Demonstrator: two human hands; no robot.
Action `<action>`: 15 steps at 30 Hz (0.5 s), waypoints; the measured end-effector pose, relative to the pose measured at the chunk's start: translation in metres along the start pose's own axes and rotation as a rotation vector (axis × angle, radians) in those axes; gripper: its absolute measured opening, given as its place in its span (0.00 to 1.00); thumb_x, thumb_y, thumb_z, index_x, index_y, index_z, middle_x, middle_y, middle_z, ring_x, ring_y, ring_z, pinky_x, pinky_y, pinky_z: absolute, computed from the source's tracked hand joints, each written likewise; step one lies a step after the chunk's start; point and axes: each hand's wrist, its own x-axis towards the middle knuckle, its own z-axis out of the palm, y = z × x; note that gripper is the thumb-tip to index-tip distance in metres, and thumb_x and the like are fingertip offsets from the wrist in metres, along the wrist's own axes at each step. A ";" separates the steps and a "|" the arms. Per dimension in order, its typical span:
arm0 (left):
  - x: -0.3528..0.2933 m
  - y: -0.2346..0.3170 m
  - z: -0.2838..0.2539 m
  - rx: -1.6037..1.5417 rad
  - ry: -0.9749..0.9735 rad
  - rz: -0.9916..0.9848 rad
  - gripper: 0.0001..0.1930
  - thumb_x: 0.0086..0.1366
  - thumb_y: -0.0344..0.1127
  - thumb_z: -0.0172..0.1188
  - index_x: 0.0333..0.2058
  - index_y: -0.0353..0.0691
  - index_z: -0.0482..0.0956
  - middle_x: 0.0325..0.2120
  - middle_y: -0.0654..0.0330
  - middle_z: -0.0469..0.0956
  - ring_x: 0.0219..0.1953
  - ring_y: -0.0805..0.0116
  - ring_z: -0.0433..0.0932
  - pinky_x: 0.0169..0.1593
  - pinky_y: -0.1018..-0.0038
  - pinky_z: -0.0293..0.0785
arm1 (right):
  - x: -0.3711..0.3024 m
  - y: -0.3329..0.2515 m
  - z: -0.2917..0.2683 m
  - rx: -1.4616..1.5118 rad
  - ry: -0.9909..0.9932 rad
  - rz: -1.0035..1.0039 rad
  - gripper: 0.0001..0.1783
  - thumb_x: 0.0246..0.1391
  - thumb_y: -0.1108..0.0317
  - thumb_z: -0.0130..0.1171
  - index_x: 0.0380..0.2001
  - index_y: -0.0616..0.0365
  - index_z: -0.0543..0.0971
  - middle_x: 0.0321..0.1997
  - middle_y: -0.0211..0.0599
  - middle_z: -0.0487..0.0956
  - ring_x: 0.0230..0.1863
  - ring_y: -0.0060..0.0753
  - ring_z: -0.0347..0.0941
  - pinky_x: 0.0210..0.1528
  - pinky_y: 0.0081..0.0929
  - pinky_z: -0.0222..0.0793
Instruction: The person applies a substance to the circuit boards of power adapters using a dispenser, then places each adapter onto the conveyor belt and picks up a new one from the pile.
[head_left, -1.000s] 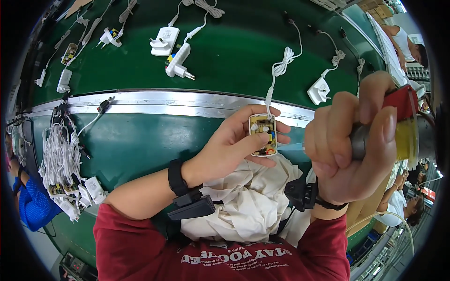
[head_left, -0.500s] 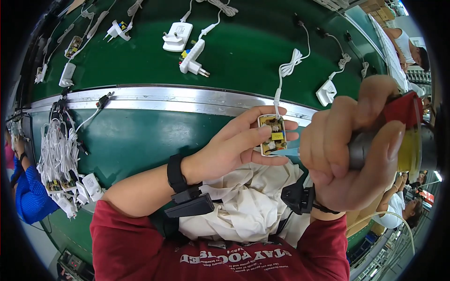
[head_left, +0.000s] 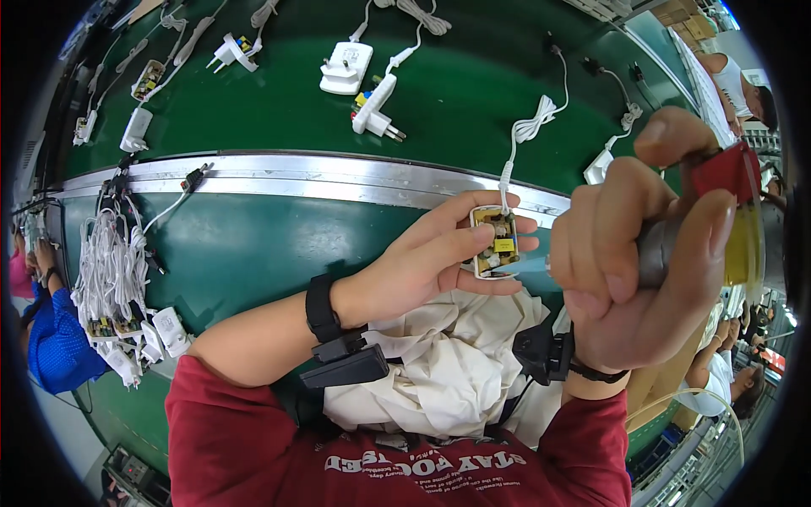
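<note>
Open charger [head_left: 504, 247] held in left hand [head_left: 418, 258], pinned under thumb [head_left: 471, 242], on near side of metal rail [head_left: 338, 180]. Red-topped tool [head_left: 661, 253] clasped in right hand [head_left: 621, 266], same side of rail, blue nozzle [head_left: 530, 265] directed at charger's lower end.

Downward fisheye view from the person's head, close above left hand [head_left: 414, 258], right hand [head_left: 625, 266] and green worktop [head_left: 245, 253].

Beyond the metal rail [head_left: 296, 180] lie white plugs [head_left: 348, 68] with coiled cords [head_left: 424, 16]; on its near side, a cable bundle [head_left: 110, 270] and crumpled cloth [head_left: 448, 372].
</note>
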 end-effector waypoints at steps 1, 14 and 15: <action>0.001 0.000 0.002 0.025 0.024 0.005 0.21 0.69 0.34 0.42 0.59 0.39 0.54 0.54 0.56 0.63 0.56 0.64 0.66 0.55 0.60 0.71 | 0.000 0.000 -0.001 0.010 -0.010 -0.009 0.22 0.65 0.49 0.32 0.43 0.59 0.59 0.11 0.24 0.58 0.08 0.16 0.49 0.11 0.16 0.46; 0.102 0.052 -0.006 2.247 0.474 0.666 0.16 0.49 0.35 0.61 0.35 0.34 0.70 0.38 0.53 0.72 0.42 0.58 0.72 0.39 0.68 0.73 | -0.002 0.000 0.005 0.079 0.043 -0.033 0.20 0.64 0.54 0.37 0.40 0.63 0.62 0.09 0.22 0.55 0.08 0.14 0.48 0.10 0.15 0.44; 0.088 0.059 0.011 2.234 0.508 0.738 0.17 0.49 0.35 0.62 0.36 0.33 0.71 0.39 0.52 0.71 0.44 0.57 0.71 0.42 0.65 0.72 | -0.001 -0.002 0.003 0.083 0.055 -0.038 0.19 0.64 0.55 0.39 0.40 0.63 0.62 0.09 0.22 0.55 0.08 0.14 0.48 0.10 0.15 0.44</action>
